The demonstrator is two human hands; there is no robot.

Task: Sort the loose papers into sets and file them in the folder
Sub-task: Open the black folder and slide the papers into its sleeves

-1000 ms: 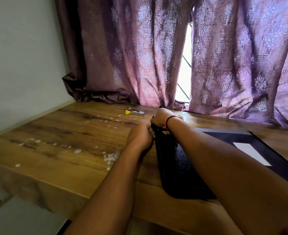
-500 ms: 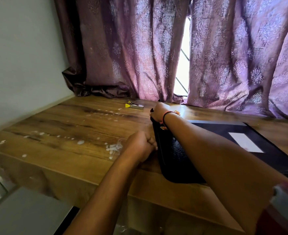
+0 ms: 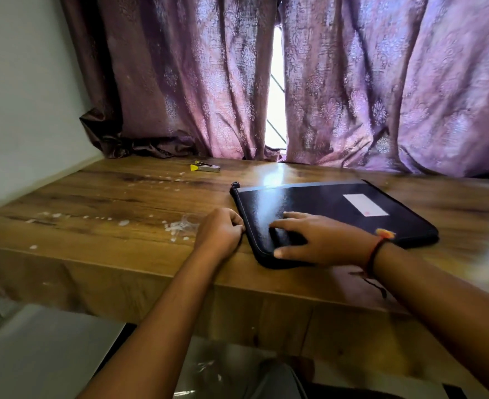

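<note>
The black folder [image 3: 338, 208] lies flat on the wooden table [image 3: 108, 203], right of centre, its long axis running from mid-frame out to the right, a white label [image 3: 365, 205] on its cover; no loose papers show. The left hand [image 3: 223, 231] sits against the folder's left edge, fingers curled tight at the seam; it seems to pinch the zip there, though I cannot tell what the fingertips have hold of. The right hand [image 3: 321, 240] lies flat on the lower-left part of the cover, fingers spread, pressing it down. The rounded corner lies just below and right of the left hand, which is the nearer; a pull along the zip would probably turn there.
</note>
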